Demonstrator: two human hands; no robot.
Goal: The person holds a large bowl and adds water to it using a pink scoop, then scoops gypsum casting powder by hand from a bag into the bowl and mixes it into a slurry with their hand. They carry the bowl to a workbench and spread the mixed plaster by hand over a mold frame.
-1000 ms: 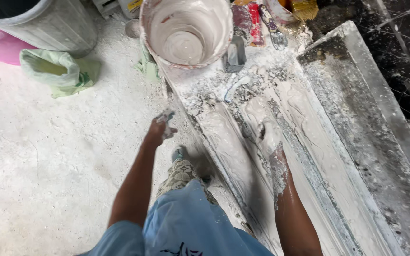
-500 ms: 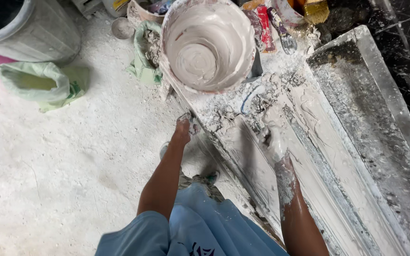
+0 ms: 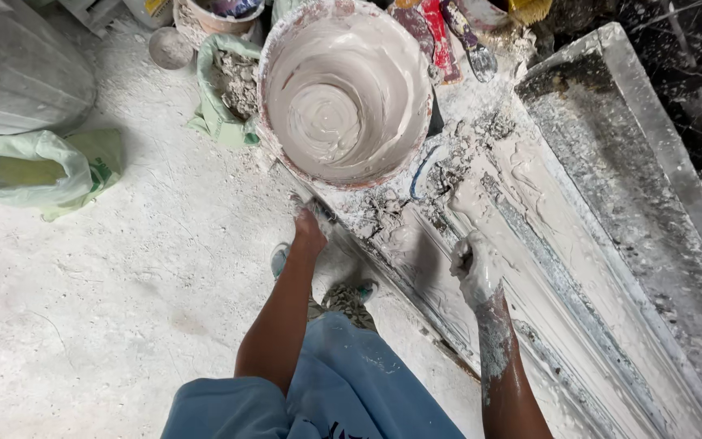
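Note:
A long grey moulding form (image 3: 578, 244) coated in wet white plaster runs diagonally from upper middle to lower right. My right hand (image 3: 474, 267), caked in plaster, rests closed on the wet plaster near the form's upper end. My left hand (image 3: 310, 223) grips the form's near edge just below a big round bucket (image 3: 286, 49) of pale plaster mix that stands on the form's top end. Whether the right hand holds anything is hidden by the plaster.
A metal bin (image 3: 22, 73) stands at upper left with a green sack (image 3: 34, 171) below it. Another open sack of lumps (image 3: 225, 89), small tubs and a trowel (image 3: 473, 41) lie along the top. My feet in sandals (image 3: 343, 297) stand on the dusty floor.
The view has moved closer to the bucket, which now looks larger. My left hand has moved up along the form's edge toward the bucket; my right hand has slid up the plaster.

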